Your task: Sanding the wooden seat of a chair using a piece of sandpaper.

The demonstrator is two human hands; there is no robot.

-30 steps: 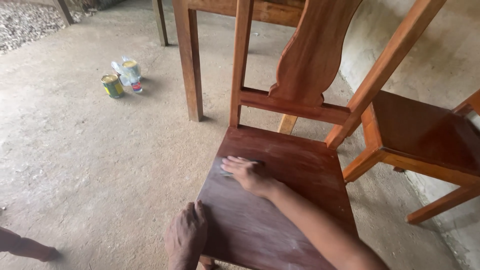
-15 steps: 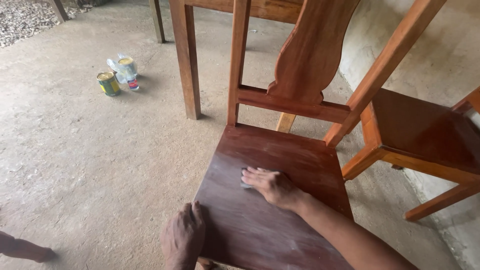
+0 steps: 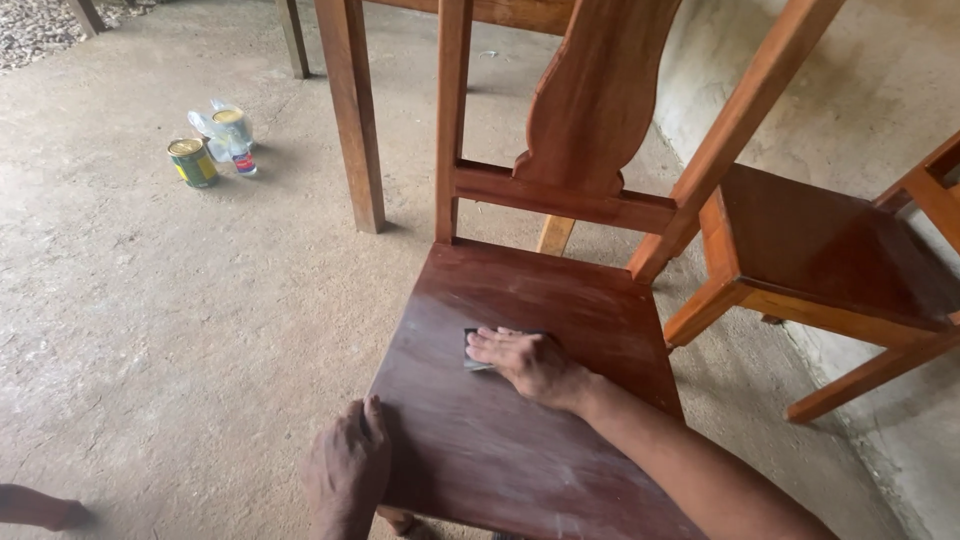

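Observation:
A dark reddish wooden chair seat (image 3: 500,440) fills the lower middle of the view, dusty with pale streaks. My right hand (image 3: 528,365) lies flat on the seat's centre, pressing a small grey piece of sandpaper (image 3: 472,350) whose edge shows under the fingertips. My left hand (image 3: 348,468) grips the seat's front left edge, fingers curled over it. The chair's carved back (image 3: 575,100) rises behind the seat.
A second wooden chair (image 3: 820,250) stands to the right against a rough wall. Table legs (image 3: 352,110) stand behind. Two tins (image 3: 192,162) and a small plastic bottle (image 3: 240,155) sit on the concrete floor at upper left. A foot (image 3: 35,505) shows at lower left.
My right hand with the sandpaper slid from the seat's left part toward its centre and nearer me, then shifted slightly left. My left hand kept its hold on the edge.

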